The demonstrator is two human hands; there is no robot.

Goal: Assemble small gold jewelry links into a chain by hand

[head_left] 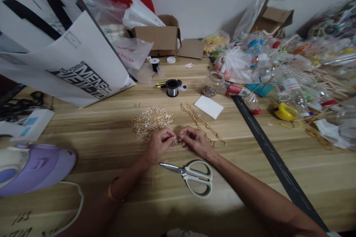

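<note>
My left hand (161, 143) and my right hand (194, 140) meet fingertip to fingertip over the middle of the table. Both are closed in a pinch. Between them shows a bit of small, shiny, clear-looking beading, too small to make out fully. Just behind my left hand lies a pile of gold and clear beaded chain (151, 120). A gold beaded chain (204, 124) stretches out behind and beside my right hand. Scissors with pale green handles (191, 176) lie in front of my hands, blades pointing left and slightly apart.
A spool of silver wire (172, 88), a white pad (209, 107) and a jar of beads (213, 85) stand farther back. Plastic bottles and a yellow tape measure (285, 112) crowd the right. At left are a large paper bag (69, 63) and a purple appliance (41, 168).
</note>
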